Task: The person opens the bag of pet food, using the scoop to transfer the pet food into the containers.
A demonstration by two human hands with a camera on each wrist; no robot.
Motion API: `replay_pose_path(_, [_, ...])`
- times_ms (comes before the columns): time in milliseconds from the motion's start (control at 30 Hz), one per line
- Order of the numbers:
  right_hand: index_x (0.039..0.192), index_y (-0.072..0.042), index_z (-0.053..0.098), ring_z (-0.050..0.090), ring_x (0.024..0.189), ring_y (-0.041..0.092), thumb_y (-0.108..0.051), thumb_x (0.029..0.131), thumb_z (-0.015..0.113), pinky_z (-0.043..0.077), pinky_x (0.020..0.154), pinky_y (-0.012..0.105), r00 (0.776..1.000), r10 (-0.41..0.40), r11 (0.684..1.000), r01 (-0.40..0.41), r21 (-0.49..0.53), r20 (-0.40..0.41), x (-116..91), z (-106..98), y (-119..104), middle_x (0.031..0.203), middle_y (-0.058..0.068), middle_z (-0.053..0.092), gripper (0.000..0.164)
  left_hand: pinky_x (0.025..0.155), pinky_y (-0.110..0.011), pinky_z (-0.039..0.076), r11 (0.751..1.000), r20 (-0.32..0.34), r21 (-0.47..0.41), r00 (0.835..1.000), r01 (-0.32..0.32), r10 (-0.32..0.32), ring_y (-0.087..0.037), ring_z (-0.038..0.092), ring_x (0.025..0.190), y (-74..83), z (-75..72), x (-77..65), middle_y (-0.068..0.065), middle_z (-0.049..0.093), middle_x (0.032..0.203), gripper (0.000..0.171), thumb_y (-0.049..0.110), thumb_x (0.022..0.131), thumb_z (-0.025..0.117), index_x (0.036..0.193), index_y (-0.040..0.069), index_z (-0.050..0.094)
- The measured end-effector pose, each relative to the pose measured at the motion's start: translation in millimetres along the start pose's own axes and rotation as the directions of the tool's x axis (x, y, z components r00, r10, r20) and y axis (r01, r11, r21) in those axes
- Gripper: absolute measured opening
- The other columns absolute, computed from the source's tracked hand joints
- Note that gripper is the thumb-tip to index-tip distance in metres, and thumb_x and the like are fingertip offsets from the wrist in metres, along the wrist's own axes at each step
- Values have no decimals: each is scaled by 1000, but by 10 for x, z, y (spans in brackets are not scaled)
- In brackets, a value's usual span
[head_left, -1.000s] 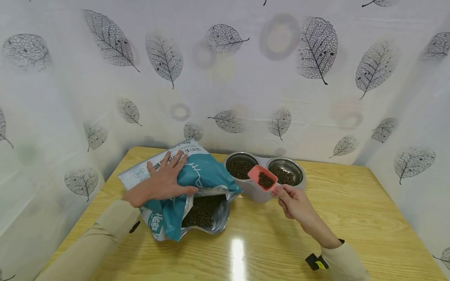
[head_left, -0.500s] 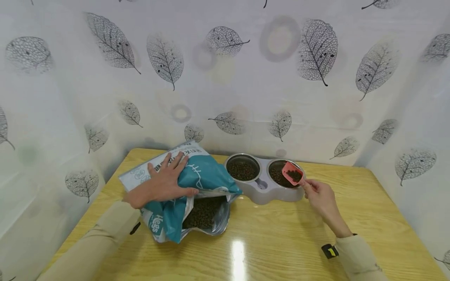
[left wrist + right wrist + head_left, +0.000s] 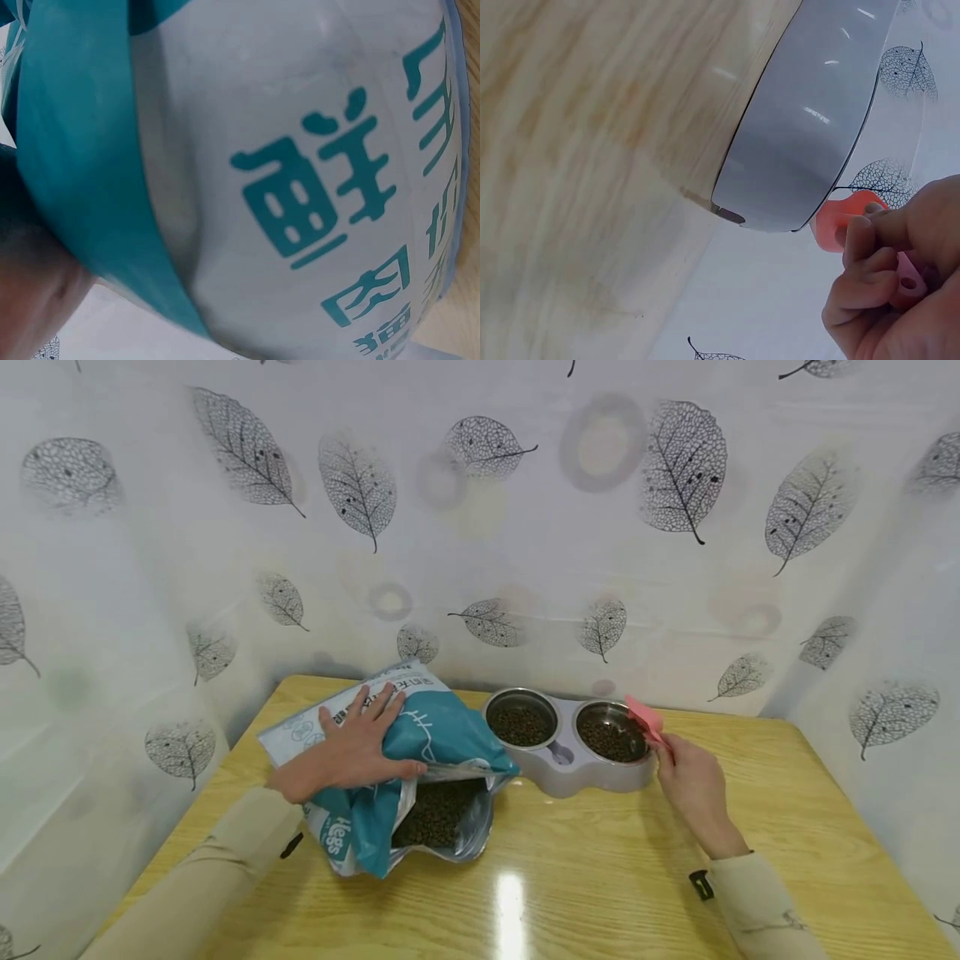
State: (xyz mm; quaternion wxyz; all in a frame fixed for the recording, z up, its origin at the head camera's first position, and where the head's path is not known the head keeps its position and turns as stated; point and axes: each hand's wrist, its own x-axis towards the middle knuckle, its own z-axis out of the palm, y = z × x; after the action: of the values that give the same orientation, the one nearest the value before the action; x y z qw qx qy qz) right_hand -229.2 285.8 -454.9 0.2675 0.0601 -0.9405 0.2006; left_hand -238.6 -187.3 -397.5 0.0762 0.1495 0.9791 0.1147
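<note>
My right hand [image 3: 693, 789] grips the handle of a small pink scoop [image 3: 647, 717], tipped on its side over the right rim of the right steel bowl [image 3: 611, 732]. Brown kibble covers the bottom of that bowl. In the right wrist view, curled fingers hold the scoop [image 3: 836, 221] beside the grey side of the feeder [image 3: 795, 120]. My left hand [image 3: 356, 752] lies with spread fingers on a teal and white pet food bag [image 3: 442, 727]. The bag's mouth gapes toward me, showing kibble [image 3: 438, 814] inside. Printed lettering on the bag [image 3: 210, 150] fills the left wrist view.
The left steel bowl [image 3: 521, 718] also contains kibble. Both bowls sit in a grey double feeder [image 3: 558, 777] at the back of the wooden table [image 3: 600, 877]. A leaf-patterned white curtain [image 3: 525, 543] hangs behind and at the sides.
My right hand carried the loaded scoop rightward from between the bowls to the right bowl, then tipped it over; more kibble lies there. The left hand stayed on the bag.
</note>
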Motion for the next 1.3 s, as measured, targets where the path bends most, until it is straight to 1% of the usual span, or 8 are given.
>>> replay_pose_path(200, [98,8,70,56,52,35,-4,95,66,37,42,45,1000,-13,997,11,-71,-20,-17,-21,-26,70,23,65,14,103,-92,-2,1000,3,6,1000,-2,2,-48,-5,158,-11,-10,9,-12,2,175,120,83,82,58,167,17,5])
replay_pose_path(367, [104,9,70,49,51,15,-15,103,61,37,47,31,996,38,984,-51,170,80,-27,-85,-114,66,13,61,25,104,-92,-2,1000,3,8,1000,-2,2,-48,-5,158,-13,-16,16,-12,1,175,120,83,82,58,167,17,5])
replay_pose_path(433, [108,8,68,42,49,7,-23,108,54,34,45,28,968,64,919,-152,364,245,-39,-148,-164,66,6,58,34,103,-92,-2,1000,5,9,1000,-5,5,-49,-4,158,-11,-9,15,-13,2,175,120,83,82,57,167,17,5])
replay_pose_path(567, [107,5,63,25,43,13,-27,112,44,25,38,33,839,-96,689,-331,644,535,-87,-274,-274,62,2,44,37,103,-92,-1,1000,7,6,1000,-6,6,-49,-4,158,-4,-12,1,-13,2,175,120,83,82,58,167,17,6])
replay_pose_path(667, [102,-1,62,19,45,24,-19,113,38,18,39,41,750,-297,551,-371,748,591,-129,-317,-390,59,10,34,32,103,-92,-2,1000,5,1,1000,-6,6,-49,-4,158,-1,-21,-7,-13,2,174,119,81,83,59,167,16,6])
replay_pose_path(767, [96,-1,58,18,45,22,-16,113,35,15,40,41,679,-408,488,-402,775,610,-177,-307,-542,59,15,29,32,103,-92,-2,1000,3,1,1000,-4,4,-49,-4,158,-5,-24,-7,-13,2,175,119,81,83,59,167,16,6])
replay_pose_path(1033, [95,13,52,29,47,-2,-21,112,41,21,40,22,562,-437,551,-450,703,702,-365,-122,-892,60,-10,37,40,103,-92,-2,1000,0,-2,1000,-3,3,-49,-4,158,-1,-11,-13,-13,3,174,119,81,83,59,167,16,7])
replay_pose_path(1300, [92,13,56,30,46,-2,-24,112,44,25,41,20,538,-439,601,-419,680,720,-500,101,-1104,57,-11,35,44,103,-92,-3,1000,5,3,1000,4,-4,-49,-5,158,12,-19,-3,-13,2,174,120,82,83,59,167,16,6])
